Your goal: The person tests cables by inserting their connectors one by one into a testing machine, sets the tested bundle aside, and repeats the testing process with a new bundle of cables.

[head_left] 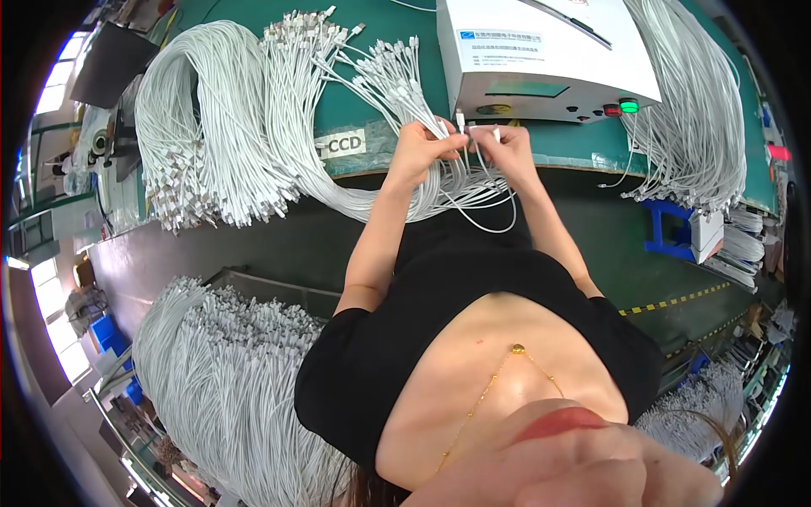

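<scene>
My left hand (420, 154) is closed around several white cables, whose connector ends fan out over the green table beyond it. A single white connector (460, 120) stands up between the two hands, near the left fingertips. My right hand (507, 154) is closed in a pinch on a white cable, close beside the left fingers. The exact grip of its fingertips is partly hidden. A loop of white cable (513, 215) hangs below the hands, over the table's front edge. Past the hands stands a white machine box (541, 80) with a red and a green button.
Thick bundles of white cables (228, 110) lie on the table to the left, another bundle (688, 101) to the right. A "CCD" label (345, 144) sits at the table edge. A large cable heap (228, 380) is behind at left; a blue stool (667, 232) stands at right.
</scene>
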Action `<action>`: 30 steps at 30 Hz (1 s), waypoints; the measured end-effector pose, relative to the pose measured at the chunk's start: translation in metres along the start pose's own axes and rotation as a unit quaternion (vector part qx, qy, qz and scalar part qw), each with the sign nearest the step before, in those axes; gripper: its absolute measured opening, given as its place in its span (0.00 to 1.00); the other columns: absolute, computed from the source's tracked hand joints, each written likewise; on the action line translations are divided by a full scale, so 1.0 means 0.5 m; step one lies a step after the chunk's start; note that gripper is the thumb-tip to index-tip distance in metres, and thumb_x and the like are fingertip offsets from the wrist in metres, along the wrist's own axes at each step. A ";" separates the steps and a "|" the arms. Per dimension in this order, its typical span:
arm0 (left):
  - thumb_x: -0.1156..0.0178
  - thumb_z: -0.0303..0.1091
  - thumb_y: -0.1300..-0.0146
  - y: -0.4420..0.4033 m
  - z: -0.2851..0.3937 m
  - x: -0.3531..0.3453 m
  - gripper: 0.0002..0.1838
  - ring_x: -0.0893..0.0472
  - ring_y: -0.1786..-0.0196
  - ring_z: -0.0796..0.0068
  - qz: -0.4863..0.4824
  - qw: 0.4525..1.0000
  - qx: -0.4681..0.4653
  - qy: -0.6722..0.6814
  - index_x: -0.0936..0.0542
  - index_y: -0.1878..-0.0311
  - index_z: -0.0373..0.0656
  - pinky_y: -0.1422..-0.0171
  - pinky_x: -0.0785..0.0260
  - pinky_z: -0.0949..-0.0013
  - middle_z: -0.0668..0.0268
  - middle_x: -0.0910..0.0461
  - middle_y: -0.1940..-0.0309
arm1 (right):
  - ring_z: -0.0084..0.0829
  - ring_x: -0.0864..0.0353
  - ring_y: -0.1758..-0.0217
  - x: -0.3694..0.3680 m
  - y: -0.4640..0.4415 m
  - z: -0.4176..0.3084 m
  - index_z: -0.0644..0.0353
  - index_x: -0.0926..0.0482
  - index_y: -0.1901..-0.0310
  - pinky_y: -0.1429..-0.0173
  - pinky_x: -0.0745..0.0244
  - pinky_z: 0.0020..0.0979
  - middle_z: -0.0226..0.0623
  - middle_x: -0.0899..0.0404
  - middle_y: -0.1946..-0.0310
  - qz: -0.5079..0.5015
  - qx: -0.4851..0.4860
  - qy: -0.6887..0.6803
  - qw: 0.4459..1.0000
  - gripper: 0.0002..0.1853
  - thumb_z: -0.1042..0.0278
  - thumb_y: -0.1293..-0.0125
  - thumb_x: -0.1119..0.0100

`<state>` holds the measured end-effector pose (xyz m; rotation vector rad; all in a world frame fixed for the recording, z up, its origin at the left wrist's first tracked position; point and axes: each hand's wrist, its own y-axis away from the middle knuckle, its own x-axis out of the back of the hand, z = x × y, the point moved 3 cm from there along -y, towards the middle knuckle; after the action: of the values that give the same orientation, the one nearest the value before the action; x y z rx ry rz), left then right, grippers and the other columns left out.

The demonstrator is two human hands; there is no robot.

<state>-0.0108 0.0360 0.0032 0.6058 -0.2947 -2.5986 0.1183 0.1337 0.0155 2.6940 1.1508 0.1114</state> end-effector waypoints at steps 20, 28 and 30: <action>0.39 0.22 0.45 0.013 0.006 0.004 0.15 0.18 0.64 0.69 0.028 0.996 -0.003 0.088 0.27 0.55 0.31 0.63 0.24 0.76 0.54 0.20 0.65 | 0.13 0.39 0.84 0.034 -0.048 0.021 0.67 0.18 0.74 0.79 0.51 0.19 0.25 0.29 0.85 0.062 -0.057 -0.107 0.991 0.07 0.70 0.49 0.40; 0.37 0.21 0.48 0.005 -0.004 -0.003 0.07 0.18 0.68 0.72 0.015 1.000 -0.004 0.016 0.27 0.71 0.38 0.68 0.24 0.76 0.59 0.20 0.72 | 0.14 0.38 0.79 -0.002 -0.009 0.017 0.67 0.18 0.69 0.74 0.45 0.19 0.26 0.27 0.82 -0.001 -0.010 -0.023 1.000 0.09 0.68 0.44 0.41; 0.39 0.20 0.47 0.003 -0.008 -0.002 0.09 0.18 0.65 0.69 -0.006 1.000 0.004 -0.010 0.28 0.64 0.36 0.67 0.23 0.75 0.57 0.20 0.68 | 0.14 0.37 0.80 0.002 -0.010 0.023 0.67 0.18 0.69 0.75 0.44 0.19 0.25 0.27 0.82 0.007 -0.012 -0.043 0.999 0.09 0.68 0.45 0.40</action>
<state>-0.0072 0.0348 0.0005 0.5874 -0.3094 -2.6174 0.1174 0.1361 0.0034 2.6585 1.0989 0.0098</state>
